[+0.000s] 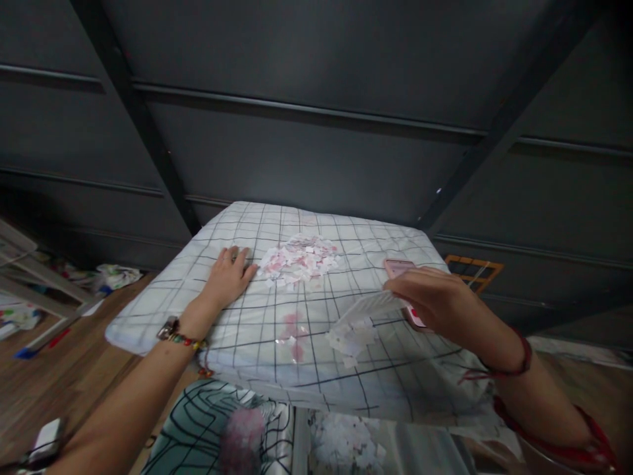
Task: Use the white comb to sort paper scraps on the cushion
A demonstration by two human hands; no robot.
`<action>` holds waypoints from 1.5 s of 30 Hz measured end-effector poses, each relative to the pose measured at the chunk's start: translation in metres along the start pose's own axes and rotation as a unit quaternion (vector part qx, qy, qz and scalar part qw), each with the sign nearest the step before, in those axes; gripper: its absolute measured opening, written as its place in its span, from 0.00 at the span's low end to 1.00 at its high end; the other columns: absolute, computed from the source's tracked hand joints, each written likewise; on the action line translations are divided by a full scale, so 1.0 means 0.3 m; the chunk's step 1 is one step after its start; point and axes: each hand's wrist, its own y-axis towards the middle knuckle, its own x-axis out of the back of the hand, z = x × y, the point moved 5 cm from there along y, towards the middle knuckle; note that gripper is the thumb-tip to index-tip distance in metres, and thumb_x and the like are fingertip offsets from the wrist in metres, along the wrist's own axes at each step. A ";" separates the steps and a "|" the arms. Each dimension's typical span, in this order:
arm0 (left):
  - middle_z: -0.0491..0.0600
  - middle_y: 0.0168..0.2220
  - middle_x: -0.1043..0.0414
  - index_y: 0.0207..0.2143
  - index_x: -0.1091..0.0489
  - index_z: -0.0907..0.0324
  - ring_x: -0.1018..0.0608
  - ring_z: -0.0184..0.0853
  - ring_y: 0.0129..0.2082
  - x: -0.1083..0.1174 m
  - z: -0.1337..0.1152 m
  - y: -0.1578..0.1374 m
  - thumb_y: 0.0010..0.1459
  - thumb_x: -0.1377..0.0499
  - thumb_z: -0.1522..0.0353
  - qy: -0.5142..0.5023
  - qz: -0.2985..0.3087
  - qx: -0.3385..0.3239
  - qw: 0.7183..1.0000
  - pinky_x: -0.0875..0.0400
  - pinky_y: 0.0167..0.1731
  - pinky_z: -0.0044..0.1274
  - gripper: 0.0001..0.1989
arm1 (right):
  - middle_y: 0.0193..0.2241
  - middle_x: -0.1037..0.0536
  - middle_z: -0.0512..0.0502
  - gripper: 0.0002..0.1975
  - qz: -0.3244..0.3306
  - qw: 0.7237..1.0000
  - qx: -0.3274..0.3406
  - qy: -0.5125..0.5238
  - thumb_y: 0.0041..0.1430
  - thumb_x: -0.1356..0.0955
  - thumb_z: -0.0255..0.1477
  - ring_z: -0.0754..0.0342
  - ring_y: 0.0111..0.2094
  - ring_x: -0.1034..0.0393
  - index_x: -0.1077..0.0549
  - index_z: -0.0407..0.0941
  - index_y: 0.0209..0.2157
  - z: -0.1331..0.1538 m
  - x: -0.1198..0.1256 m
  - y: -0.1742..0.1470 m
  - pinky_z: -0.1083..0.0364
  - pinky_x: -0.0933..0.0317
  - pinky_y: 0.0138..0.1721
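Note:
My left hand (228, 276) lies flat on the white checked tablecloth (198, 310), fingers spread. Just right of its fingertips is a loose pile of small white and pink paper pieces (301, 259). In my right hand (432, 297) is a thin white ribbed piece (368, 307), held tilted; its exact kind is unclear. The lower edge of that piece meets a smaller heap of white paper scraps (353, 340). A pink phone (399, 266) lies partly hidden beneath my right hand. Between the two heaps and nearer me sits a small clear packet with pink marks (293, 336).
Below the table's near edge, a container holds many paper scraps (346, 439). Beside it, a blurred pink bundle (242, 435) rests on green patterned fabric (192, 422). A dark panelled wall (297, 152) stands behind the table. A wooden frame (475, 272) leans at right.

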 end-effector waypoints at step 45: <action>0.65 0.63 0.31 0.64 0.34 0.64 0.32 0.54 0.66 0.012 -0.013 -0.003 0.69 0.51 0.55 0.013 0.014 0.005 1.000 0.36 0.65 0.46 0.30 | 0.30 0.18 0.46 0.18 -0.086 0.983 -0.038 -0.158 0.64 0.39 0.14 0.52 0.32 0.27 0.20 0.43 0.39 0.039 -0.091 0.115 0.53 0.37 0.36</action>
